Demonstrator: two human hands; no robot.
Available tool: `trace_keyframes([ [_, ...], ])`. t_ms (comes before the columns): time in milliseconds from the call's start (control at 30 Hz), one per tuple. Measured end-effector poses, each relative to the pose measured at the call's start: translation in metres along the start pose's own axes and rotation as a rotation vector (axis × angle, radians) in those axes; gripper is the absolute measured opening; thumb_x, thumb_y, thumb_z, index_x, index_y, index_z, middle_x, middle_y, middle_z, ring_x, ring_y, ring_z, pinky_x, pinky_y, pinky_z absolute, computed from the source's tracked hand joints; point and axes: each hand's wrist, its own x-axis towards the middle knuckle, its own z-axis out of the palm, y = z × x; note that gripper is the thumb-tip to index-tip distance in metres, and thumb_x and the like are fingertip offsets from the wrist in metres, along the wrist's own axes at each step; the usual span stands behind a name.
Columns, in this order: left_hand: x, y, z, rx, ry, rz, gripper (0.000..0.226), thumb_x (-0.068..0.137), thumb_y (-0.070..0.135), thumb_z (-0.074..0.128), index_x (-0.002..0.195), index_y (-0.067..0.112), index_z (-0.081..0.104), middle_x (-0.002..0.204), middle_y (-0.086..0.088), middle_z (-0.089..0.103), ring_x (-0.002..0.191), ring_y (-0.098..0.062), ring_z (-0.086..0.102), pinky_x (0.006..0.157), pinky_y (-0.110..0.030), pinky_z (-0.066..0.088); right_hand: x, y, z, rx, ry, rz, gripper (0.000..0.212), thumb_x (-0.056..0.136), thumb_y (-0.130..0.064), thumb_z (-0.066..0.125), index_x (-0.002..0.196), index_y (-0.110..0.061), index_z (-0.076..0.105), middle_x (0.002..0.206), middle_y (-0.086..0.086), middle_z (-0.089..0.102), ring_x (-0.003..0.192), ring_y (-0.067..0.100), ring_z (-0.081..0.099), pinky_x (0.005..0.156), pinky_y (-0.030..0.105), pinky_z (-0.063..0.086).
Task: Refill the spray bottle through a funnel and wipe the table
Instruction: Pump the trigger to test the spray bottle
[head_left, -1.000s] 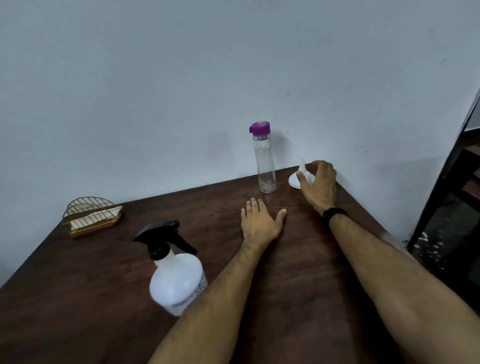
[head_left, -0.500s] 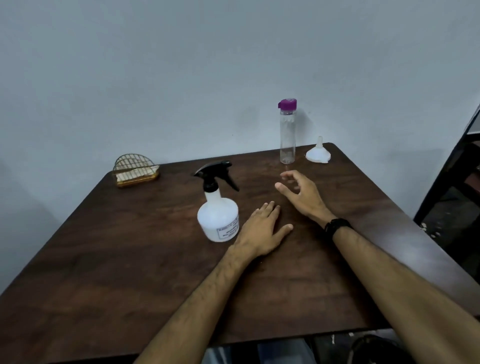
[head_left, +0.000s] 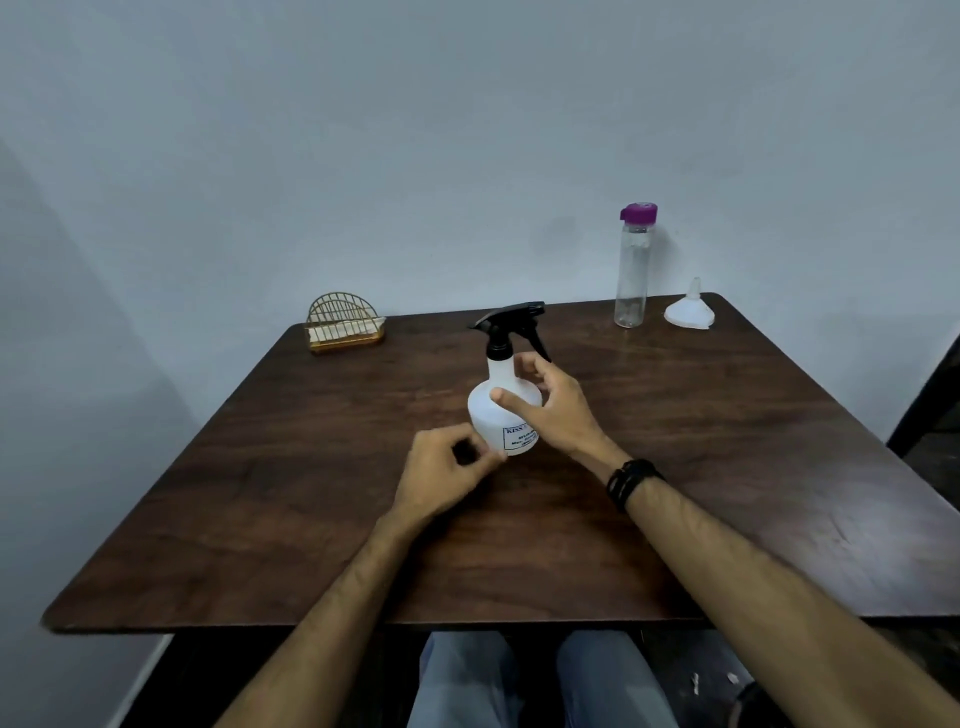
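A white spray bottle (head_left: 500, 400) with a black trigger head stands upright at the middle of the dark wooden table (head_left: 727, 467). My right hand (head_left: 553, 413) wraps its shoulder from the right, thumb across the front and fingers behind the neck. My left hand (head_left: 441, 470) lies curled on the table, its fingertips against the bottle's lower left side. A clear water bottle (head_left: 632, 270) with a purple cap stands at the far right edge by the wall. Beside it a white funnel (head_left: 690, 312) rests wide end down, spout up.
A gold wire holder (head_left: 345, 325) with something pale in it sits at the table's far left corner. The wall runs right behind the table. Dark furniture (head_left: 930, 395) stands past the right edge. My knees (head_left: 519, 680) are under the near edge.
My right hand left the funnel, came back across the table and closed around the spray bottle. My left hand lifted from flat and curled against the bottle. The view pulled back.
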Motion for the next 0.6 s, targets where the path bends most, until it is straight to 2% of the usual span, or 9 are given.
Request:
trace_keyframes([
  [33, 0.003, -0.004, -0.003, -0.023, 0.082, -0.05, 0.022, 0.075, 0.033, 0.088, 0.077, 0.021, 0.07, 0.077, 0.011, 0.072, 0.073, -0.005, 0.067, 0.073, -0.033, 0.057, 0.001, -0.002, 0.004, -0.014, 0.026, 0.008, 0.045, 0.084, -0.042, 0.079, 0.121, -0.022, 0.064, 0.119, -0.008, 0.068, 0.111, 0.005, 0.063, 0.095, 0.023, 0.05],
  [100, 0.013, -0.01, -0.01, -0.061, 0.107, -0.146, 0.043, 0.067, 0.036, 0.093, 0.098, 0.021, 0.068, 0.096, 0.011, 0.071, 0.087, -0.002, 0.065, 0.077, -0.02, 0.053, 0.004, -0.005, 0.008, -0.034, 0.028, 0.034, 0.039, 0.085, -0.037, 0.079, 0.116, -0.021, 0.064, 0.115, -0.007, 0.069, 0.108, 0.008, 0.064, 0.093, 0.027, 0.05],
  [200, 0.03, -0.018, -0.016, -0.157, -0.09, -0.254, 0.096, 0.057, 0.042, 0.097, 0.14, 0.026, 0.05, 0.133, 0.011, 0.059, 0.118, -0.007, 0.058, 0.097, -0.023, 0.05, 0.01, -0.008, 0.003, 0.136, -0.175, 0.118, 0.032, 0.089, -0.024, 0.076, 0.118, -0.017, 0.065, 0.119, -0.002, 0.071, 0.111, 0.014, 0.067, 0.099, 0.039, 0.053],
  [267, 0.038, -0.02, -0.015, -0.232, -0.216, -0.233, 0.104, 0.057, 0.035, 0.099, 0.144, 0.031, 0.044, 0.14, 0.008, 0.055, 0.123, -0.013, 0.058, 0.099, -0.032, 0.054, 0.014, -0.009, -0.001, 0.238, -0.331, 0.146, 0.036, 0.092, -0.017, 0.073, 0.126, -0.011, 0.062, 0.126, 0.005, 0.069, 0.118, 0.02, 0.066, 0.105, 0.047, 0.051],
  [333, 0.042, -0.017, -0.012, -0.334, -0.269, -0.21, 0.098, 0.06, 0.014, 0.098, 0.141, 0.03, 0.045, 0.136, 0.003, 0.059, 0.119, -0.016, 0.063, 0.089, -0.028, 0.058, 0.013, -0.007, 0.001, 0.245, -0.371, 0.159, 0.052, 0.088, -0.024, 0.076, 0.134, -0.012, 0.057, 0.131, 0.006, 0.066, 0.122, 0.022, 0.063, 0.108, 0.051, 0.047],
  [400, 0.039, -0.009, -0.009, -0.344, -0.235, -0.226, 0.091, 0.058, 0.013, 0.098, 0.133, 0.029, 0.05, 0.127, 0.005, 0.062, 0.115, -0.017, 0.065, 0.081, -0.024, 0.059, 0.007, -0.007, 0.01, 0.205, -0.189, 0.144, 0.087, 0.074, -0.043, 0.083, 0.148, -0.022, 0.041, 0.141, -0.001, 0.057, 0.126, 0.016, 0.058, 0.108, 0.045, 0.049],
  [467, 0.033, 0.0, 0.0, -0.251, -0.139, -0.228, 0.089, 0.054, 0.026, 0.1, 0.126, 0.032, 0.049, 0.118, 0.017, 0.059, 0.109, -0.01, 0.062, 0.075, -0.017, 0.053, -0.001, -0.013, 0.02, 0.175, 0.145, 0.114, 0.116, 0.062, -0.054, 0.086, 0.155, -0.029, 0.022, 0.149, -0.007, 0.043, 0.127, 0.01, 0.053, 0.102, 0.032, 0.051],
  [533, 0.028, 0.013, 0.012, -0.156, -0.019, -0.207, 0.089, 0.054, 0.037, 0.099, 0.125, 0.032, 0.046, 0.111, 0.025, 0.053, 0.104, 0.0, 0.057, 0.074, -0.011, 0.046, -0.002, -0.022, 0.024, 0.128, 0.321, 0.038, 0.121, 0.06, -0.055, 0.089, 0.156, -0.031, 0.019, 0.153, -0.008, 0.036, 0.13, 0.007, 0.049, 0.099, 0.025, 0.048],
  [600, 0.026, 0.023, 0.027, -0.062, 0.017, -0.122, 0.078, 0.058, 0.046, 0.093, 0.122, 0.027, 0.051, 0.112, 0.02, 0.056, 0.111, -0.004, 0.057, 0.085, -0.017, 0.05, 0.003, -0.032, 0.024, 0.015, 0.243, 0.002, 0.11, 0.067, -0.051, 0.089, 0.154, -0.03, 0.025, 0.153, -0.007, 0.039, 0.132, 0.005, 0.048, 0.103, 0.025, 0.045],
])
